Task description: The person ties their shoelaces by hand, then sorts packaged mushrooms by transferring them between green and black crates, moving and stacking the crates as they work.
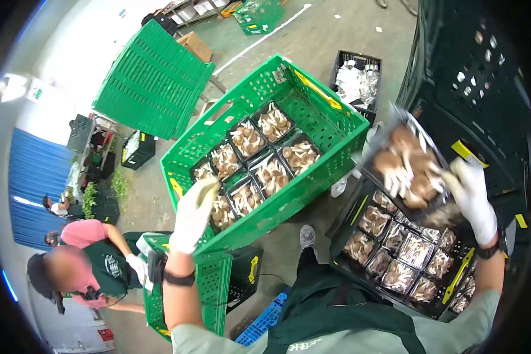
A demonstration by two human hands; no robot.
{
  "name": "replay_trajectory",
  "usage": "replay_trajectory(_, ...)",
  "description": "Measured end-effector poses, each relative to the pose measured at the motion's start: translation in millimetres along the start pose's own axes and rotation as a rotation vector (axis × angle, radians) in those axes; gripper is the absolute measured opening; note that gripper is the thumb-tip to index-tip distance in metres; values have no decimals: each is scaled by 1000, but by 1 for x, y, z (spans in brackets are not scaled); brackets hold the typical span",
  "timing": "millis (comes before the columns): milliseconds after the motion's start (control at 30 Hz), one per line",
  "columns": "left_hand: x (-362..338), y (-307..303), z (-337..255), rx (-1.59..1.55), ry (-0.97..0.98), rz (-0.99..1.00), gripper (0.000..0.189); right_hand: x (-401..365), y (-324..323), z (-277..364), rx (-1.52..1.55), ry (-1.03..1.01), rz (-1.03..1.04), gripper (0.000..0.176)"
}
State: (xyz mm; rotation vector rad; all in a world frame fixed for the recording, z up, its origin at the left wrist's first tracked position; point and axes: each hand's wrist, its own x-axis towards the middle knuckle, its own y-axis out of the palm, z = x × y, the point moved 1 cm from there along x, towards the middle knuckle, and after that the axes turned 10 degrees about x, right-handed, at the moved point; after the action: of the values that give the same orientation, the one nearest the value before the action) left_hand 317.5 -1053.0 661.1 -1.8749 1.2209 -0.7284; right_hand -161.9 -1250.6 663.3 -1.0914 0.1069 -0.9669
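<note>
My right hand [473,197], in a white glove, grips the edge of a black tray of brown-capped mushrooms [410,168]. That tray is tilted and smeared by motion, raised above a black crate [342,239] of film-wrapped mushroom trays [416,251]. My left hand [196,209], also gloved, reaches over the near left corner of a green crate [265,227], its fingers stretched out beside the mushroom trays inside. Two rows of black trays with mushrooms [248,140] fill the left part of this crate; bare perforated floor shows at its right.
A co-worker [91,259] in a dark apron stands at left by another green crate [212,289]. Tall dark crates [484,112] rise at right. Farther off are a black crate of white packs [357,82] and a tilted green crate [153,79]. A blue pallet [265,321] lies near my feet.
</note>
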Motion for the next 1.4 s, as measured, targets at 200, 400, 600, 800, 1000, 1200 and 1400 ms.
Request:
replay_trajectory(200, 197, 144, 47, 45, 402, 179, 26, 202, 79, 89, 337, 134, 44, 23)
replay_trajectory(400, 256, 225, 72, 160, 560, -67, 36, 281, 284, -17, -84, 61, 124, 22)
replay_trajectory(600, 240, 269, 103, 74, 494, -95, 50, 264, 315, -10, -505, -31, 25, 25)
replay_trajectory(800, 235, 270, 46, 363, 917, 182, 39, 220, 233, 44, -179, 28, 34, 22)
replay_trajectory(1000, 253, 243, 60, 259, 738, 224, 33, 106, 176, 85, 88, 370, -179, 17)
replay_trajectory(1200, 108, 56, -24, -20, 337, 365, 29, -85, 229, 107, 496, 548, 53, 13)
replay_trajectory(1400, -98, 81, -12, -378, 88, 1118, 32, -202, 226, 93, 331, 575, 381, 33)
